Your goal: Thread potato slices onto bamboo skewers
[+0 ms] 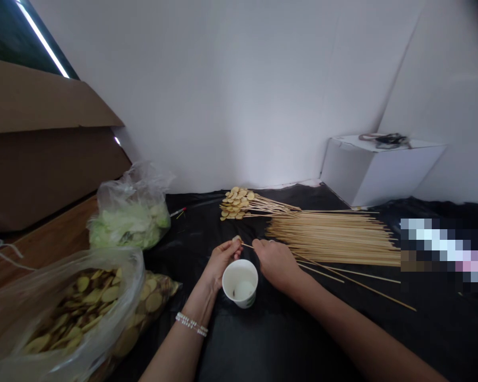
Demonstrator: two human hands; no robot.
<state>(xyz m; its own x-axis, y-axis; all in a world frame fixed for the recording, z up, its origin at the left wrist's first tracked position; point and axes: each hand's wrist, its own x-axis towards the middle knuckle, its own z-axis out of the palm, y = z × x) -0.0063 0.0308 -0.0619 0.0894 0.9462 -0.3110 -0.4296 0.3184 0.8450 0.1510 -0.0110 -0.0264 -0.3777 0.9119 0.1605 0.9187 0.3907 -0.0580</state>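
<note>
My left hand (222,260) pinches a small pale slice (236,239), probably potato, above the far side of a white paper cup (231,277). My right hand (278,263) is closed around a thin bamboo skewer (247,245), whose tip reaches the slice; whether it goes through cannot be made out. A little clear liquid and a small dark speck seem to lie in the cup. Beyond my hands is a cluster of skewered slices (238,202), their sticks pointing right. Right of it lies a wide layer of bare bamboo skewers (334,239).
At the left stand an open plastic bag (131,268) of slices, another clear bag of slices (153,301) and a bag of pale green leaves (129,225). A white box (350,170) stands back right on the black sheet (231,350). A cardboard box (43,164) is far left.
</note>
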